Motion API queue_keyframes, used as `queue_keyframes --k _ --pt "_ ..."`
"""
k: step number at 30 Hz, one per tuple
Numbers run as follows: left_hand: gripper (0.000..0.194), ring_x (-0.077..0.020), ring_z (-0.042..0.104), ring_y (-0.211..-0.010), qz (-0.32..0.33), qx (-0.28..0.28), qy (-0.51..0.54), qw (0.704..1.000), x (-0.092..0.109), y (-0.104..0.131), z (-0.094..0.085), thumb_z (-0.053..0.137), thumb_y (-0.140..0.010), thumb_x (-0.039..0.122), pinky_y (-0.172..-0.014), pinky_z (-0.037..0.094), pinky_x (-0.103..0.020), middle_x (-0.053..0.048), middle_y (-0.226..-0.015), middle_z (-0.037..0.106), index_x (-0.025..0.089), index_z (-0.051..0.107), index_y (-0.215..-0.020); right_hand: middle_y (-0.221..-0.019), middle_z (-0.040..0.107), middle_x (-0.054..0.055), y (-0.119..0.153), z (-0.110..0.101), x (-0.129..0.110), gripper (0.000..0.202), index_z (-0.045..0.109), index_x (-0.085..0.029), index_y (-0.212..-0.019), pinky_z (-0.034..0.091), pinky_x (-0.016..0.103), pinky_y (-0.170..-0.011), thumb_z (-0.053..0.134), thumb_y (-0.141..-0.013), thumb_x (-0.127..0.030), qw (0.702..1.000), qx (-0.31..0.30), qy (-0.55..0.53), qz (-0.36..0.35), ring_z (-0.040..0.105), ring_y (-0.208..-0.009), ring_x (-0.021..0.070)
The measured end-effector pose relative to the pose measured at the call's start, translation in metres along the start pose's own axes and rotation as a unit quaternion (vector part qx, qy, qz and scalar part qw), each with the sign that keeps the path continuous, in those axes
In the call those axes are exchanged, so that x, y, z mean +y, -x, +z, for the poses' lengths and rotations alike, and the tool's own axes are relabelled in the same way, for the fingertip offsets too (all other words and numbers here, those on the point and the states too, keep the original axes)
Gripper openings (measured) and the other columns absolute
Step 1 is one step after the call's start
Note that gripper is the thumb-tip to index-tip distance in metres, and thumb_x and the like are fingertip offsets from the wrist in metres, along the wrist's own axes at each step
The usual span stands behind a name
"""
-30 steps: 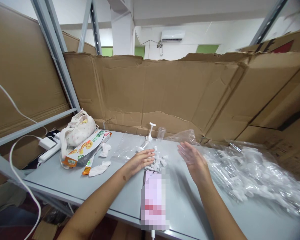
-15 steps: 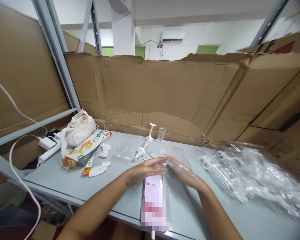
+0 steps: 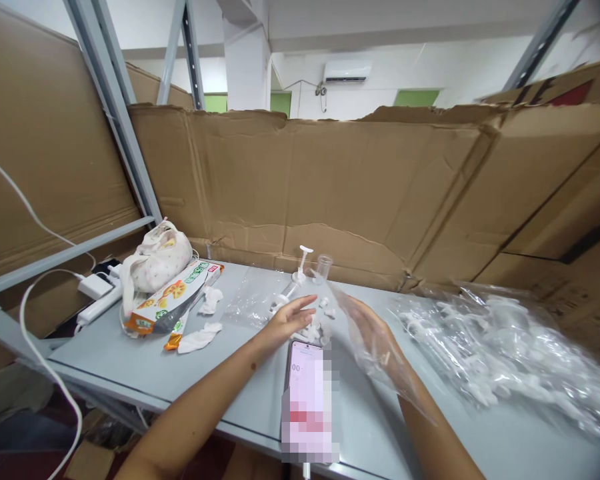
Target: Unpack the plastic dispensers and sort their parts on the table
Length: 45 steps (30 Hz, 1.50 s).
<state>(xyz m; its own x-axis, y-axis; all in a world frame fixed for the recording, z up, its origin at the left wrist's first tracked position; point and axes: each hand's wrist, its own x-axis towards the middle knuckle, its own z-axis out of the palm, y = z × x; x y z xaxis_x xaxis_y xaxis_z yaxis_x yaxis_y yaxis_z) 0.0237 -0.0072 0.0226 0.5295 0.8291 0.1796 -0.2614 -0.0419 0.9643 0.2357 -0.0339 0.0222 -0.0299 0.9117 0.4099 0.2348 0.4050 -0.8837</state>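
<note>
My left hand (image 3: 289,319) is open, fingers apart, over the middle of the table beside a white plunger-like piece (image 3: 296,280) and small white parts (image 3: 313,331). My right hand (image 3: 370,327) is behind a clear plastic bag (image 3: 380,353) that drapes over its fingers and forearm; whether the fingers grip it is hard to tell. A phone (image 3: 306,387) showing a timer lies between my forearms. Behind the hands stands a clear cylinder (image 3: 324,267). Another clear bag (image 3: 255,300) lies flat left of the plunger piece.
Bagged white plastic parts (image 3: 500,347) cover the table's right side. On the left are a printed box (image 3: 180,293), a white pouch (image 3: 160,260), crumpled tissues (image 3: 200,338) and a power strip (image 3: 97,307). A cardboard wall (image 3: 330,180) closes off the back.
My hands have moved apart, the left one to the left. The clear bag now hangs lower over my right forearm, and small white parts between the hands have come into sight.
</note>
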Motion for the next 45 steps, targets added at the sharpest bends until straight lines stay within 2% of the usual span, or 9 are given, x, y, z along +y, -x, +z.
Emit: queue_keyframes --k 4,8,12,17,22,25,31,37,45 --pt "0.039 -0.0246 0.048 -0.117 0.052 0.082 -0.024 0.995 0.001 -0.003 -0.004 0.061 -0.078 0.034 -0.093 0.040 -0.035 -0.008 -0.133 0.046 0.024 0.056 -0.115 -0.116 0.061 0.011 0.000 -0.002 -0.006 0.043 0.053 -0.022 -0.120 0.041 0.046 -0.092 0.045 -0.085 -0.046 0.993 0.096 -0.074 0.008 0.059 -0.103 0.0267" --pt "0.033 -0.0190 0.057 -0.099 0.109 0.199 -0.023 0.974 0.003 -0.005 -0.009 0.059 -0.079 0.038 -0.084 0.043 -0.030 -0.008 -0.118 0.055 0.021 0.057 -0.106 -0.103 0.066 0.009 0.000 -0.008 -0.011 0.049 0.043 -0.023 -0.128 0.048 0.041 -0.081 0.050 -0.084 -0.042 0.979 0.084 -0.159 0.097 0.066 -0.081 0.0213" --pt "0.030 -0.0150 0.057 -0.090 0.122 0.254 0.001 0.960 0.006 -0.006 -0.016 0.054 -0.081 0.042 -0.078 0.044 -0.026 -0.006 -0.106 0.058 0.020 0.056 -0.101 -0.082 0.068 0.004 0.002 -0.008 -0.015 0.052 0.045 -0.021 -0.125 0.051 0.032 -0.058 0.059 -0.077 -0.035 0.955 -0.077 -0.168 0.231 0.061 -0.053 0.0138" --pt "0.036 -0.0140 0.059 -0.082 0.099 0.238 0.028 0.966 0.010 -0.006 -0.021 0.046 -0.083 0.049 -0.071 0.045 -0.025 -0.006 -0.099 0.059 0.020 0.053 -0.103 -0.080 0.070 0.005 0.009 0.002 -0.018 0.049 0.047 -0.019 -0.121 0.048 0.026 -0.046 0.059 -0.077 -0.037 0.892 -0.330 -0.136 0.277 0.059 -0.044 0.0122" --pt "0.033 -0.0087 0.054 -0.063 0.080 0.249 0.018 0.965 0.009 -0.008 -0.020 0.059 -0.077 0.042 -0.059 0.041 -0.020 -0.001 -0.082 0.059 0.020 0.052 -0.100 -0.076 0.068 0.004 0.014 0.005 -0.012 0.063 0.045 -0.018 -0.122 0.043 0.022 -0.040 0.070 -0.067 -0.037 0.841 -0.437 -0.132 0.291 0.059 -0.047 0.0128" --pt "0.027 -0.0065 0.048 -0.053 0.078 0.247 0.008 0.966 0.008 -0.010 -0.020 0.064 -0.072 0.038 -0.053 0.037 -0.019 0.002 -0.067 0.055 0.017 0.054 -0.086 -0.082 0.066 0.005 0.011 0.006 -0.012 0.064 0.047 -0.020 -0.121 0.044 0.024 -0.046 0.072 -0.065 -0.041 0.877 -0.387 -0.133 0.253 0.059 -0.055 0.0127" --pt "0.028 -0.0072 0.049 -0.054 0.065 0.174 -0.019 0.982 0.005 -0.009 -0.012 0.066 -0.070 0.037 -0.052 0.038 -0.021 0.002 -0.067 0.054 0.015 0.056 -0.086 -0.075 0.061 0.004 0.002 0.012 -0.015 0.048 0.058 -0.017 -0.103 0.037 0.026 -0.048 0.055 -0.075 -0.056 0.975 -0.116 -0.117 0.149 0.052 -0.055 0.0121" --pt "0.032 -0.0073 0.048 -0.053 0.047 0.139 -0.053 0.988 -0.006 -0.010 -0.006 0.069 -0.067 0.036 -0.055 0.039 -0.022 0.004 -0.063 0.052 0.015 0.055 -0.086 -0.054 0.052 -0.001 -0.001 0.015 -0.005 0.037 0.059 -0.017 -0.067 0.032 0.024 -0.045 0.061 -0.070 -0.054 0.988 -0.048 -0.064 0.136 0.043 -0.047 0.0103" --pt "0.045 -0.0095 0.054 -0.060 0.096 0.203 -0.067 0.972 -0.010 -0.014 -0.014 0.069 -0.067 0.031 -0.059 0.041 -0.021 0.004 -0.067 0.055 0.019 0.047 -0.105 -0.054 0.052 -0.002 -0.003 0.018 -0.001 0.031 0.061 -0.018 -0.066 0.037 0.026 -0.051 0.065 -0.069 -0.048 0.991 0.022 -0.061 0.119 0.046 -0.048 0.0111"
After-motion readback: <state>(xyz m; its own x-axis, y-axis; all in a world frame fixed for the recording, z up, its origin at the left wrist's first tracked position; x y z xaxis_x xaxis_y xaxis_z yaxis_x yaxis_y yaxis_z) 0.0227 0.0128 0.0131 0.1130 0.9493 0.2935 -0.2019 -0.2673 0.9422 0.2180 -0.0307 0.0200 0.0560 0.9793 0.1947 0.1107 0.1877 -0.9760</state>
